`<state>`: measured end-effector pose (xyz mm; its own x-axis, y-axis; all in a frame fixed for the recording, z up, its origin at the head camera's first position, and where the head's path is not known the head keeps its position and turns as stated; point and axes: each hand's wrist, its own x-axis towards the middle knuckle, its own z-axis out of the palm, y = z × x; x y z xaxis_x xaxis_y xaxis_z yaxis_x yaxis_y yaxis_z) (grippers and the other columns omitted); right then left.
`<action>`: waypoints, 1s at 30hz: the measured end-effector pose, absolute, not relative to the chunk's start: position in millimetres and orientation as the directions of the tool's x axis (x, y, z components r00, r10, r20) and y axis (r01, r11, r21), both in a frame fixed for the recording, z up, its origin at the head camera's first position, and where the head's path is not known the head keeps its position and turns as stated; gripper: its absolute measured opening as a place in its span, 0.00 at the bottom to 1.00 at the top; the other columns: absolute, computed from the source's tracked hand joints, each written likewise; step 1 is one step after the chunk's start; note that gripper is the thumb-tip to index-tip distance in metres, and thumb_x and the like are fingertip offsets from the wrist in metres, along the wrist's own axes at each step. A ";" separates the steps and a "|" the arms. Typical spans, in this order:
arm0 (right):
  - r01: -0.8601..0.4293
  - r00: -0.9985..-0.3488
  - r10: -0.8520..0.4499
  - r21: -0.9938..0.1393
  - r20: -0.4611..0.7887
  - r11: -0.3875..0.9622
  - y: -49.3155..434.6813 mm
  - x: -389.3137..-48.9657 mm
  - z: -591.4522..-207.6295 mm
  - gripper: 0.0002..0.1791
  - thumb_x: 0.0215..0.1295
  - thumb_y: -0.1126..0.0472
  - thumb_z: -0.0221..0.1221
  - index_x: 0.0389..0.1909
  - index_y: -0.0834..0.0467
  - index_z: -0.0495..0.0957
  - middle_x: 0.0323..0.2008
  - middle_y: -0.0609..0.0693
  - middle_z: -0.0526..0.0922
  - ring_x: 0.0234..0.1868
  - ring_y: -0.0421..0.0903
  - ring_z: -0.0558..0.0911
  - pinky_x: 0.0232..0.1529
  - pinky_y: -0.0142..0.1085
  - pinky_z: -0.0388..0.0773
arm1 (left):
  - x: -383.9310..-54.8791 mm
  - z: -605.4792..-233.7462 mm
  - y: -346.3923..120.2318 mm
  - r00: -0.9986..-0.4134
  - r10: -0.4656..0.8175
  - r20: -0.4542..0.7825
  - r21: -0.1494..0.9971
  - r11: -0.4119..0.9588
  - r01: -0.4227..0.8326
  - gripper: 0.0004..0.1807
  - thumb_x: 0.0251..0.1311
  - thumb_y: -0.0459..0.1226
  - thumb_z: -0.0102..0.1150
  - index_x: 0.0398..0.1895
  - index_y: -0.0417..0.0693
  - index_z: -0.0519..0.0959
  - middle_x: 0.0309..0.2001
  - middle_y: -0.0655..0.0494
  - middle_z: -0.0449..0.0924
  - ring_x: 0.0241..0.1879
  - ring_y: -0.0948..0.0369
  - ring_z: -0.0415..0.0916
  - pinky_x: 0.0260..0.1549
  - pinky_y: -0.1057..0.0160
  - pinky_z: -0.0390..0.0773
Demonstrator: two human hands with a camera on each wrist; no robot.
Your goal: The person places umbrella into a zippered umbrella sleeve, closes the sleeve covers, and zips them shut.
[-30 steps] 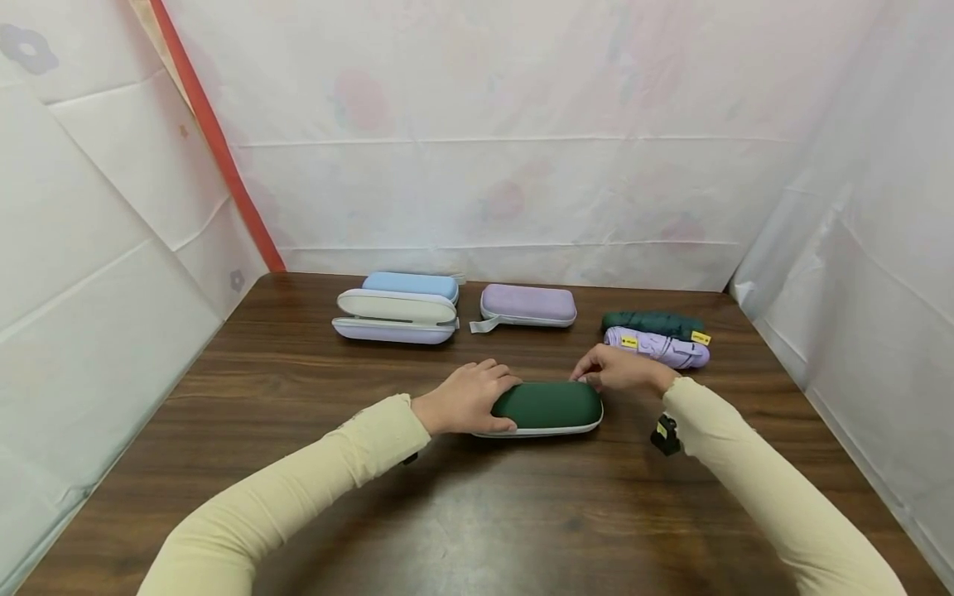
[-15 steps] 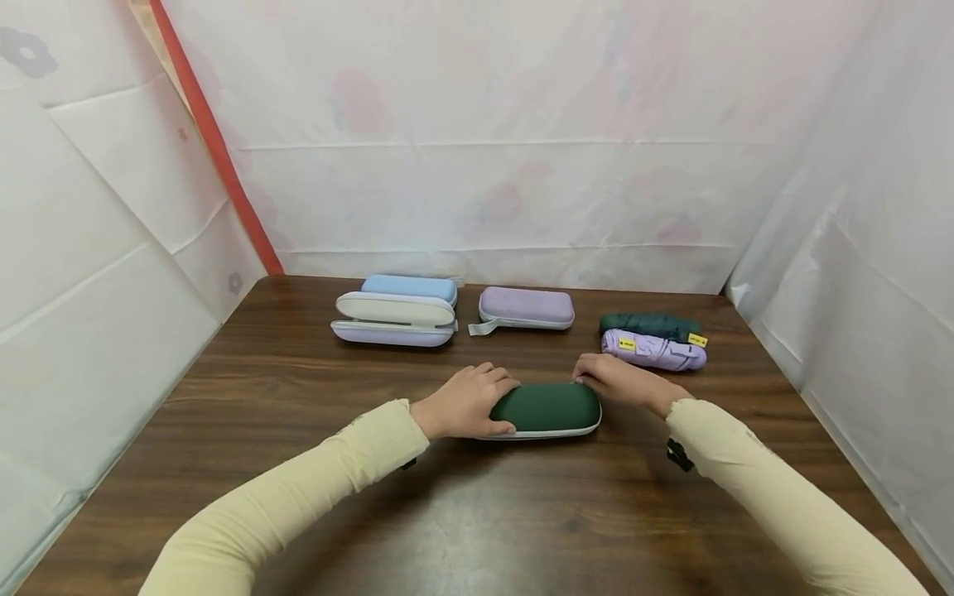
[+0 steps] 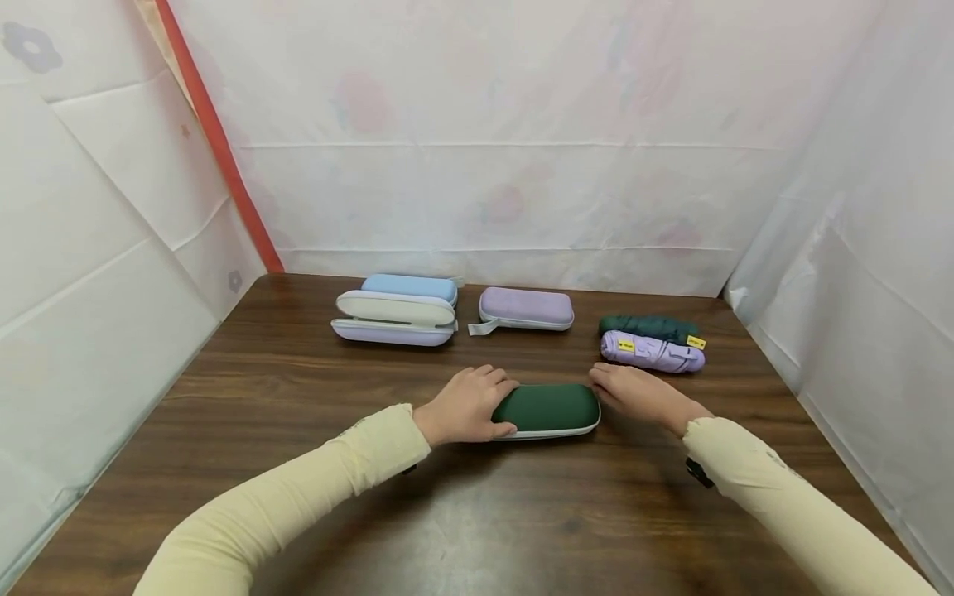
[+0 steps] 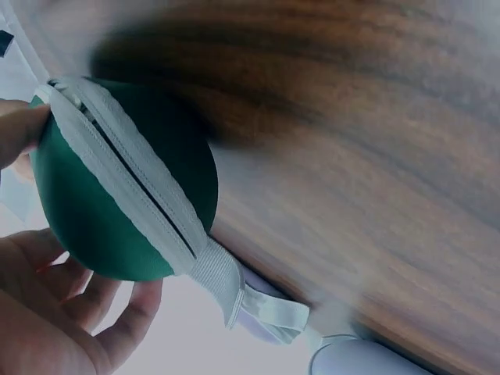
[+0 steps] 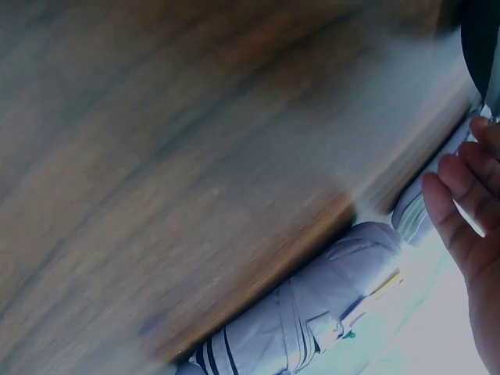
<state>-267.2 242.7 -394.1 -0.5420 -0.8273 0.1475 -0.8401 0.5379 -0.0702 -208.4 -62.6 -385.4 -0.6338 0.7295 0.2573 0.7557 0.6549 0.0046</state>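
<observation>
A dark green hard zip case [image 3: 551,407] with a pale zip band lies on the table before me. My left hand [image 3: 465,406] grips its left end, thumb on the near side and fingers over the far side. In the left wrist view, the zip [image 4: 129,168] runs round that end to a grey fabric loop [image 4: 226,281]. At the far right corner is my right hand [image 3: 637,393]. Its thumb and forefinger pinch the small zip pull [image 5: 491,121], largely hidden by the fingertips, while the other fingers [image 5: 457,187] curl loosely.
Behind, a lilac case [image 3: 395,334] stands with its lid raised, in front of a blue case [image 3: 410,286]. A closed purple case [image 3: 527,306] lies right of them. Folded lilac [image 3: 652,352] and dark green [image 3: 648,325] umbrellas lie at the back right.
My right hand has slid right along the far edge of the green case to its right corner, pulling the zip pull along. The left hand keeps its grip on the left end.
</observation>
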 end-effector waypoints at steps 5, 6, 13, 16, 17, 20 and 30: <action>-0.828 -0.555 -0.815 -0.017 0.166 0.560 245.2 -260.1 -395.0 0.09 0.61 0.69 0.61 0.28 0.54 0.71 0.26 0.42 0.69 0.26 0.37 0.68 0.27 0.34 0.70 | -206.2 -388.6 -60.3 -0.650 0.715 0.257 -0.019 0.677 0.736 0.32 0.55 0.56 0.63 0.55 0.43 0.77 0.48 0.51 0.78 0.47 0.55 0.75 0.43 0.54 0.76; -0.827 -0.556 -0.814 -0.018 0.167 0.562 245.6 -259.1 -395.2 0.10 0.61 0.69 0.61 0.28 0.54 0.70 0.26 0.42 0.68 0.26 0.37 0.68 0.27 0.34 0.69 | -205.9 -389.1 -60.0 -0.653 0.712 0.256 -0.020 0.680 0.733 0.32 0.55 0.55 0.63 0.55 0.43 0.77 0.48 0.51 0.78 0.47 0.54 0.75 0.43 0.54 0.76; -0.820 -0.572 -0.805 -0.064 0.160 0.569 248.6 -254.0 -397.3 0.09 0.61 0.69 0.58 0.28 0.54 0.69 0.26 0.42 0.67 0.24 0.36 0.66 0.26 0.31 0.67 | -204.5 -392.0 -60.4 -0.676 0.689 0.260 -0.013 0.703 0.712 0.32 0.54 0.56 0.63 0.56 0.43 0.77 0.48 0.51 0.78 0.46 0.54 0.75 0.45 0.54 0.76; -0.811 -0.585 -0.797 -0.086 0.146 0.579 249.9 -251.8 -397.7 0.07 0.63 0.68 0.57 0.29 0.54 0.70 0.26 0.41 0.68 0.24 0.36 0.66 0.26 0.32 0.67 | -204.6 -392.5 -60.5 -0.677 0.684 0.272 -0.011 0.706 0.708 0.33 0.54 0.57 0.63 0.56 0.44 0.77 0.48 0.51 0.78 0.47 0.54 0.75 0.45 0.55 0.76; -0.807 -0.590 -0.795 -0.092 0.142 0.583 250.3 -250.8 -398.1 0.07 0.63 0.68 0.56 0.29 0.54 0.71 0.26 0.41 0.69 0.24 0.36 0.67 0.26 0.32 0.67 | -204.8 -392.8 -60.5 -0.678 0.681 0.276 -0.008 0.708 0.707 0.33 0.54 0.57 0.63 0.56 0.44 0.77 0.48 0.51 0.78 0.46 0.54 0.75 0.45 0.55 0.76; -0.802 -0.597 -0.792 -0.103 0.130 0.588 250.5 -247.4 -400.1 0.07 0.62 0.68 0.55 0.28 0.54 0.72 0.26 0.41 0.68 0.24 0.36 0.66 0.26 0.32 0.66 | -205.1 -394.3 -61.3 -0.691 0.662 0.291 0.007 0.721 0.693 0.33 0.54 0.57 0.63 0.55 0.45 0.78 0.47 0.51 0.78 0.45 0.55 0.75 0.43 0.56 0.76; -0.774 -0.632 -0.758 -0.184 0.162 0.605 244.3 -233.0 -406.2 0.14 0.61 0.68 0.55 0.20 0.50 0.67 0.20 0.39 0.63 0.21 0.33 0.60 0.23 0.30 0.60 | -203.9 -396.8 -58.8 -0.735 0.602 0.312 0.034 0.766 0.642 0.32 0.51 0.58 0.63 0.53 0.46 0.79 0.45 0.52 0.79 0.41 0.56 0.75 0.38 0.58 0.78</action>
<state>-233.0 244.3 -406.2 -0.6315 -0.7583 0.1618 -0.7742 0.6055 -0.1843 -203.9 -58.8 -396.8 -0.7348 0.6025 0.3117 0.6423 0.7656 0.0344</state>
